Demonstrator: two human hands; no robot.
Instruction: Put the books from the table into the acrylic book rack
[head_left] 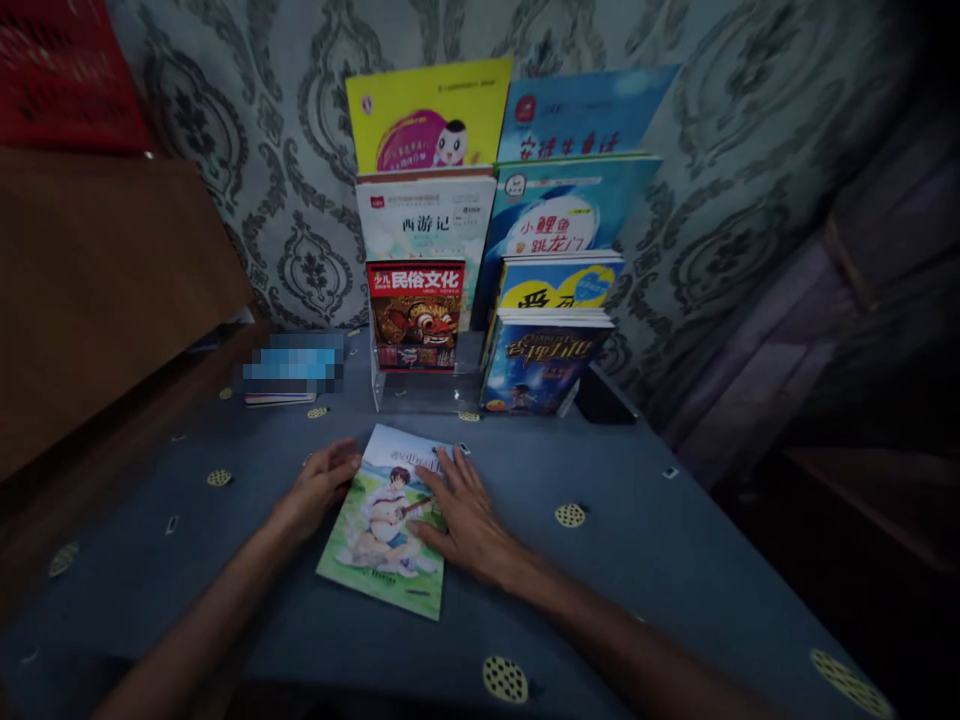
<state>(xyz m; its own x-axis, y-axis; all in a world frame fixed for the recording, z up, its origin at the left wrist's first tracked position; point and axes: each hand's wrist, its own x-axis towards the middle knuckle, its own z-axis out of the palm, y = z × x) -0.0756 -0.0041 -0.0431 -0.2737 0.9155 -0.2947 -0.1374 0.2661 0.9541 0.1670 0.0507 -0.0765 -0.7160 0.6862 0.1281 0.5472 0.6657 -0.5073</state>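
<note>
A thin paperback book [386,570] lies at a slant on the table in front of me, its cover showing a seated figure playing a guitar on green grass. At its upper left edge, my left hand [319,490] has its fingers bent in and closed on the margin; the fingertips are partly hidden. My right hand [469,515] rests across the right side of the cover, fingers spread and flat, hiding part of the title.
Behind the book, a clear acrylic stand [420,395] holds several upright books, including a red-topped one [417,315] and a dark blue one [540,365]. A blurred blue stack [292,370] sits back left. A dark flat object [604,400] lies right of the stand.
</note>
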